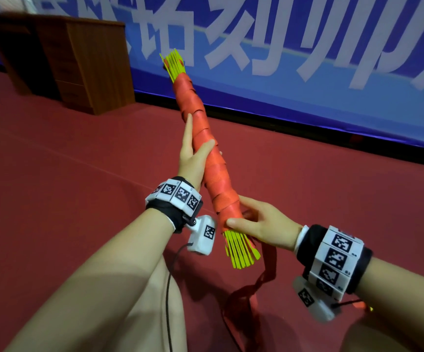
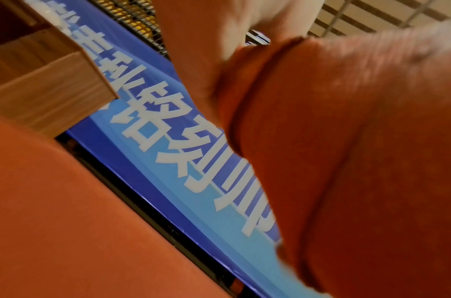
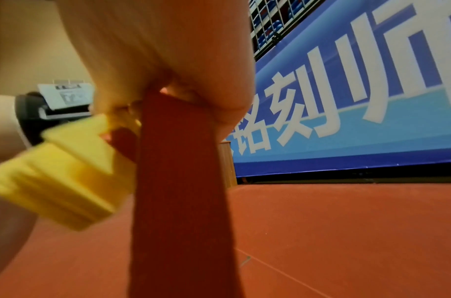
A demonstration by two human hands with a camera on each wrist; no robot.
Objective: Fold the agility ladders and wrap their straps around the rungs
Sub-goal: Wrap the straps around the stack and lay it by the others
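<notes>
A folded agility ladder [image 1: 207, 153] is held slanting in the air. Its yellow-green rungs [image 1: 236, 250] stick out at both ends, and orange strap is wound along the whole bundle. My left hand [image 1: 193, 153] grips the bundle at its middle, thumb across the front and forefinger lying straight along it. My right hand [image 1: 254, 224] holds the lower end, thumb pressed on the last turn of strap. A loose tail of orange strap [image 1: 261, 278] hangs from there to the floor. In the right wrist view the strap [image 3: 181, 181] runs down from my fingers beside the rungs [image 3: 66, 177]. The left wrist view shows blurred strap turns [image 2: 347, 141].
Red carpet floor [image 1: 66, 161] lies all around. A blue banner with white characters [image 1: 307, 59] runs along the far wall. A wooden desk [image 1: 78, 62] stands at the back left. Cables from the wrist cameras hang near my legs.
</notes>
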